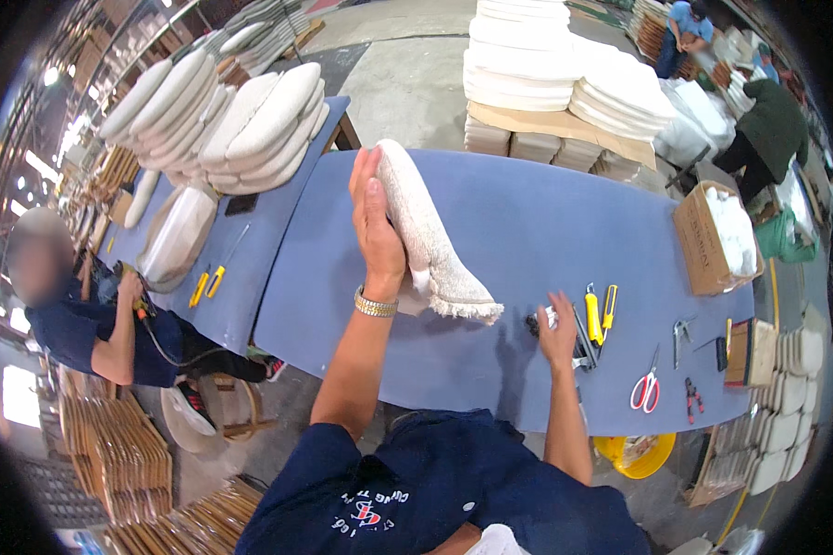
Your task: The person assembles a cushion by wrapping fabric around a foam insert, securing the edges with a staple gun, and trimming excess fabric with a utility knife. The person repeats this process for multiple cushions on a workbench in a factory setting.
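My left hand (378, 227) holds a cream padded seat cushion (426, 222) up on its edge over the blue table, palm and fingers against its side. Loose, frayed fabric runs along the cushion's near end. To the right, my right hand (557, 333) is low over the table with its fingers curled. A small dark and white thing shows at its fingertips, too small to name. Just beside that hand lie a dark metal tool (583, 347) and two yellow-handled tools, one a screwdriver (609, 310).
Right of the tools lie red-handled scissors (647, 392), red-handled pliers (693, 400) and a cardboard box (708, 242) with white stuffing. A yellow bucket (637, 455) stands below the table edge. White cushions (518, 65) are piled beyond. At left, a co-worker (111, 324) holds a power tool.
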Demonstrator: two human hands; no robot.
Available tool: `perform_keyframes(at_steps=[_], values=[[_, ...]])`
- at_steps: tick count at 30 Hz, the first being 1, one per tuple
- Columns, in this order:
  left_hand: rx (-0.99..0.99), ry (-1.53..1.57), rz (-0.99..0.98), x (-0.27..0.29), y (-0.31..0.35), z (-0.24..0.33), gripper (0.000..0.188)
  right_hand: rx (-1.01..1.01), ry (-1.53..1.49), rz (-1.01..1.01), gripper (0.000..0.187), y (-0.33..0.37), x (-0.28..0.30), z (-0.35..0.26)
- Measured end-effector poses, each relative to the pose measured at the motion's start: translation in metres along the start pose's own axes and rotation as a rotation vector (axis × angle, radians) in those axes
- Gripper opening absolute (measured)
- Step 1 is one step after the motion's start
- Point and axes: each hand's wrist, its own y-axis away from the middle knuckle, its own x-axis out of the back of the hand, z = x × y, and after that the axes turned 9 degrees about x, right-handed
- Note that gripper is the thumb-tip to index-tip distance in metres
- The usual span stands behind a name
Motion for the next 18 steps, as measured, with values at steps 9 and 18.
perform_keyframes(at_steps=[9,18], values=[[0.288,0.126,-0.151,0.015,0.021,0.012,0.069,0.58,-0.884,-0.08,0.065,-0.161,0.038,-0.238],[0.303,0.376,-0.093,0.017,0.024,-0.026,0.062,0.287,-0.998,-0.465,0.069,-0.101,-0.085,-0.256]])
